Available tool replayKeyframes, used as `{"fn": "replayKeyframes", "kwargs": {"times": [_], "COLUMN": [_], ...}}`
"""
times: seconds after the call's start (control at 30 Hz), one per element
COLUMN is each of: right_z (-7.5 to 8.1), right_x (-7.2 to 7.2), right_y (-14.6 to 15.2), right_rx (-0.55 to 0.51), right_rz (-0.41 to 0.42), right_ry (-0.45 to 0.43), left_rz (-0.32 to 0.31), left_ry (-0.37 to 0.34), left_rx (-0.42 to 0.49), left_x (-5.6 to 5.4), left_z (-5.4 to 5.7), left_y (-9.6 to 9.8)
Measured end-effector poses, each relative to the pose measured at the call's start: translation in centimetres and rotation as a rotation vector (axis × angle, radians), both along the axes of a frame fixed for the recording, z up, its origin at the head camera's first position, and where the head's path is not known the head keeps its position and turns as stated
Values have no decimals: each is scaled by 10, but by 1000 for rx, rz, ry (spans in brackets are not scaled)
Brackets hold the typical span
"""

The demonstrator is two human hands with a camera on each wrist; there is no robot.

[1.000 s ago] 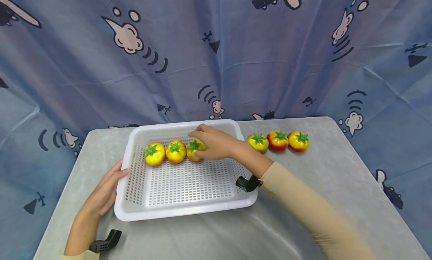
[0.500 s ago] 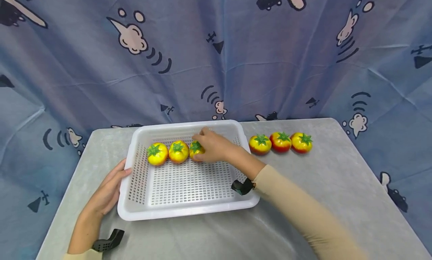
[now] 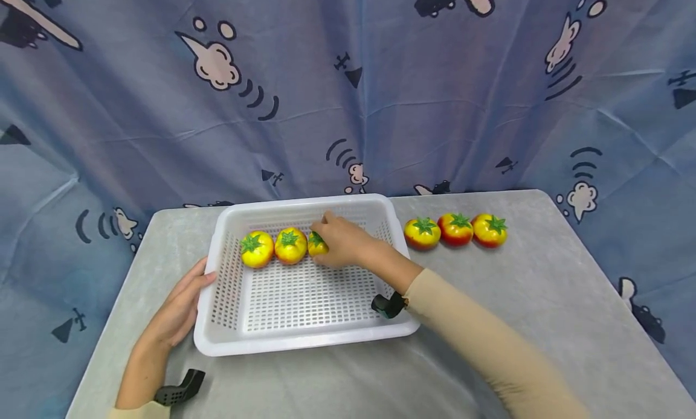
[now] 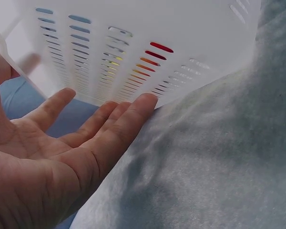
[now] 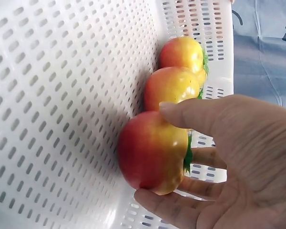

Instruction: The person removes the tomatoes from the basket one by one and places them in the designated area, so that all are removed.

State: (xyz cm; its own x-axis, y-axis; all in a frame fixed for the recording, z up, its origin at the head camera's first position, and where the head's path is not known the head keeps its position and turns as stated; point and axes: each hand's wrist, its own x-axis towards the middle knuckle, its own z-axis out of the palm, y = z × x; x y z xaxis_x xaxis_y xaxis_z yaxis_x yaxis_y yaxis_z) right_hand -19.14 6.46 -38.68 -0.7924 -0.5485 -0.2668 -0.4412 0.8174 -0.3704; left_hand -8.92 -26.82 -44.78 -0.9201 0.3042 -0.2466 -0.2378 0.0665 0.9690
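A white perforated plastic basket (image 3: 304,342) sits on the table with three yellow-red tomatoes in a row inside. At the row's right end, my right hand (image 3: 344,241) holds a tomato (image 5: 152,152) between thumb and fingertips; its bottom is red, its leafy top turned toward the palm. Beside it are the middle tomato (image 3: 290,246) and the left tomato (image 3: 257,249). My left hand (image 3: 182,304) grips the basket's left side, thumb over the rim; in the left wrist view its fingers (image 4: 119,129) rest against the outer slotted wall.
Right of the basket, three more tomatoes stand side by side on the grey table (image 3: 522,298): a left one (image 3: 422,233), a middle one (image 3: 455,229) and a right one (image 3: 489,230). A blue patterned curtain (image 3: 304,93) hangs behind the table.
My right hand has closed further around the right-end tomato, covering more of it. The left hand stays on the basket's side. The whole head view has shifted slightly.
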Motion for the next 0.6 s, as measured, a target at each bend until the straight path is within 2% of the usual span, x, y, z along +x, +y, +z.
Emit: {"fn": "replayKeyframes", "kwargs": {"times": [0.3, 0.6], "right_z": [-2, 1], "right_x": [1, 4], "right_y": [1, 3], "right_rx": [-16, -12], "right_rz": [12, 0], "right_ry": [11, -10], "left_rz": [-3, -13], "left_ry": [14, 19], "left_rx": [-18, 8], "left_x": [1, 0], "left_z": [1, 0], "left_y": [1, 0]}}
